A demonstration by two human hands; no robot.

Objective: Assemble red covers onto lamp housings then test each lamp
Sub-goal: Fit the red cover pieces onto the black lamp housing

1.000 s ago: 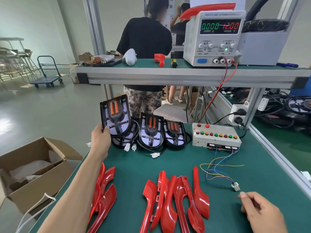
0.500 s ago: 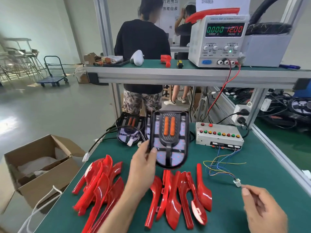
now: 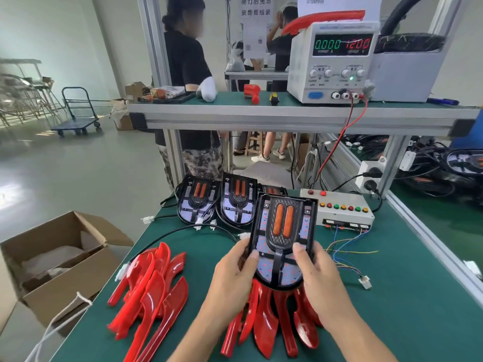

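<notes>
**Both hands grasp one lamp housing above the red covers**

The left hand (image 3: 232, 273) and the right hand (image 3: 317, 276) both grip the same lamp housing (image 3: 283, 237) — each with its thumb curled over the front face and its fingers wrapped behind the side edges. The housing is held tilted up off the surface, its two orange strips facing the camera, directly above the near pile of red covers (image 3: 274, 322), which fans out under the wrists. A second pile of red covers (image 3: 151, 291) lies to the left on the green table (image 3: 405, 309).

Farther back, more lamp housings (image 3: 217, 202) lean in a row, their black cables and white plugs trailing toward the left edge. To the right of them sits a grey button box (image 3: 337, 210), with thin coloured wires (image 3: 347, 252) running to a small white connector (image 3: 366, 282) lying loose on the table.

On the upper shelf (image 3: 287, 113) a power supply (image 3: 332, 61) shows 0.000 and 12.00 — red and black leads drop from it. An open cardboard box (image 3: 60, 259) stands on the floor at left, and a person in a black top (image 3: 185, 61) stands beyond the bench
</notes>
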